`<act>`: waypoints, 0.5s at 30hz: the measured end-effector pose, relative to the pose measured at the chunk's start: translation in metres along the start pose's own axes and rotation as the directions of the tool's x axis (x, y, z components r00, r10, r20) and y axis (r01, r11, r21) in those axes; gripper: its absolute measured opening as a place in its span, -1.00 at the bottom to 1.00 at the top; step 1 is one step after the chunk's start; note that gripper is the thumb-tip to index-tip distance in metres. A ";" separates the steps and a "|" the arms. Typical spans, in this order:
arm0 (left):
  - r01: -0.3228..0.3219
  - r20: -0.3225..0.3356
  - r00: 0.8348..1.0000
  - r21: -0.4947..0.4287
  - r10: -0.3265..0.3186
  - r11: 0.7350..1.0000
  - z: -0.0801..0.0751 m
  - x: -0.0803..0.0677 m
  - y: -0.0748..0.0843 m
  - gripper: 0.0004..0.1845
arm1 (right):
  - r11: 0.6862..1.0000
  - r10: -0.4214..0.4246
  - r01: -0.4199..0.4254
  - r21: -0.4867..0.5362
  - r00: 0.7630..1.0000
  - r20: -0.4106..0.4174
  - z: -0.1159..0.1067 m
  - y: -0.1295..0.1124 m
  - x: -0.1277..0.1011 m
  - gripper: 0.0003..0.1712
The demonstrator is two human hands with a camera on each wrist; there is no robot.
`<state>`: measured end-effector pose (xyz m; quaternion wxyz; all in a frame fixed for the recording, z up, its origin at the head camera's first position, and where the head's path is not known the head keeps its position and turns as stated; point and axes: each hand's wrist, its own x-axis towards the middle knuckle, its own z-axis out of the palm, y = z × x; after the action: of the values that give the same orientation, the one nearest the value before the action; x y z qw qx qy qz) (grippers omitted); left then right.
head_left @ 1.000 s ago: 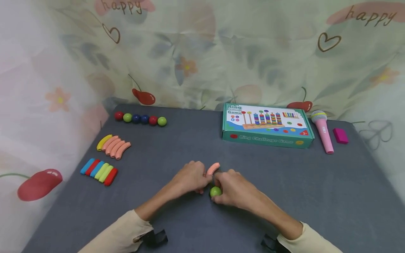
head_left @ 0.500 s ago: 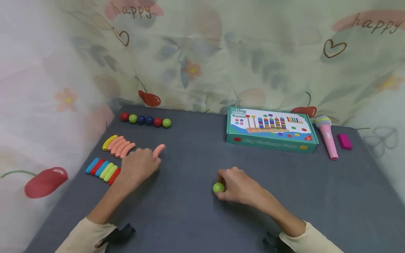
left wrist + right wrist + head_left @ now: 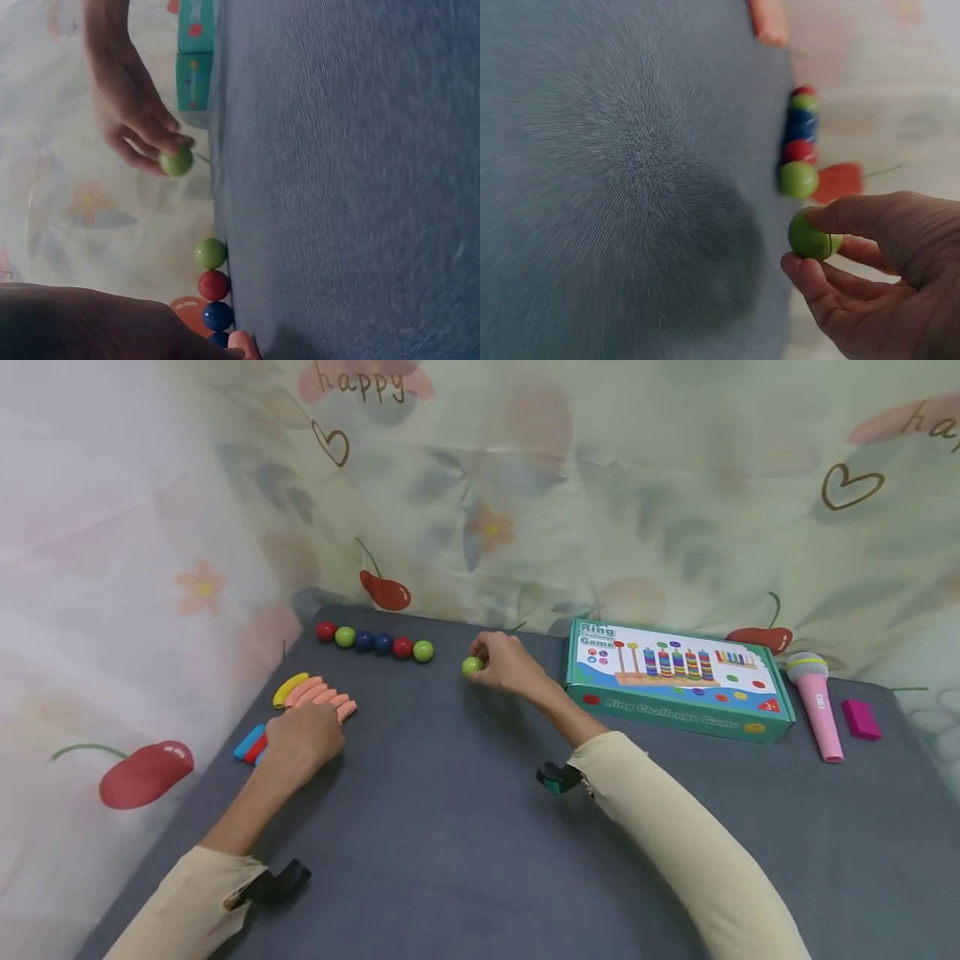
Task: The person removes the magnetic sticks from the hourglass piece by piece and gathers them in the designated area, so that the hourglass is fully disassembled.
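My right hand (image 3: 512,665) pinches a green ball (image 3: 472,667) between thumb and fingers, right of the row of balls. In the right wrist view a thin groove crosses this green ball (image 3: 811,237). The row of red, green and blue balls (image 3: 383,644) ends in a green ball (image 3: 423,651) on the side nearest this hand. At the left, my left hand (image 3: 303,737) holds a pink curved piece (image 3: 347,709) at the end of a row of similar ones. A yellow curved piece (image 3: 289,690) heads that row. The left fingertips are mostly hidden.
Blue and red flat sticks (image 3: 250,742) lie partly under the left hand. Behind and right of the right arm stands a Ring Challenge Game box (image 3: 681,713). A pink toy microphone (image 3: 820,718) and a magenta block (image 3: 862,720) lie beyond it. Printed cloth hangs behind the grey tabletop (image 3: 450,827).
My left hand has carried the pink curved piece from the middle to the row at the left. The right hand has moved the green ball from the front middle to the back, near the balls.
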<state>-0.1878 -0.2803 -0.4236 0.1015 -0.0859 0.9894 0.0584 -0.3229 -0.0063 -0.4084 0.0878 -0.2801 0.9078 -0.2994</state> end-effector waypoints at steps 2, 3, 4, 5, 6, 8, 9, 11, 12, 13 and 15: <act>0.007 -0.003 1.000 0.008 -0.007 1.000 -0.001 0.002 0.000 -0.74 | 1.000 0.019 -0.018 0.015 1.000 -0.011 0.008 0.004 0.017 -0.65; 0.010 -0.008 1.000 0.011 -0.010 1.000 -0.002 0.002 0.000 -0.75 | 0.999 0.026 -0.025 0.026 0.999 -0.019 0.013 0.006 0.024 -0.65; 0.014 -0.011 1.000 0.012 -0.014 1.000 -0.002 0.003 0.000 -0.75 | 0.999 0.034 -0.033 0.037 0.999 -0.025 0.017 0.007 0.031 -0.66; 0.014 -0.018 1.000 0.009 -0.014 1.000 -0.003 0.003 0.000 -0.75 | 0.998 0.044 -0.043 0.047 0.999 -0.028 0.021 0.008 0.037 -0.66; 0.011 -0.022 1.000 0.009 -0.011 1.000 -0.003 0.003 0.000 -0.74 | 0.997 0.055 -0.053 0.054 0.998 -0.033 0.025 0.008 0.043 -0.65; 0.004 -0.028 1.000 0.015 -0.004 1.000 -0.002 0.002 0.000 -0.72 | 0.995 0.077 -0.074 0.060 0.996 -0.042 0.033 0.009 0.051 -0.64; 0.000 -0.034 0.999 0.017 0.001 1.000 -0.002 0.001 0.000 -0.71 | 0.995 0.086 -0.083 0.061 0.995 -0.042 0.036 0.009 0.054 -0.63; -0.007 -0.040 0.999 0.020 0.008 1.000 -0.001 0.000 0.000 -0.70 | 0.993 0.101 -0.099 0.065 0.994 -0.040 0.040 0.009 0.056 -0.60; -0.009 -0.040 0.999 0.023 0.010 1.000 0.000 -0.001 0.000 -0.70 | 0.992 0.106 -0.103 0.067 0.994 -0.040 0.042 0.009 0.057 -0.58; -0.013 -0.042 0.999 0.025 0.014 1.000 0.001 -0.001 0.000 -0.70 | 0.992 0.110 -0.107 0.066 0.993 -0.039 0.043 0.009 0.057 -0.56; -0.019 -0.045 0.999 0.024 0.020 1.000 0.003 -0.002 0.001 -0.69 | 0.991 0.117 -0.115 0.068 0.993 -0.030 0.044 0.009 0.056 -0.52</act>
<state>-0.1857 -0.2790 -0.4256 0.0795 -0.0765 0.9928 0.0460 -0.3591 -0.0536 -0.4489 0.0988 -0.2187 0.9136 -0.3283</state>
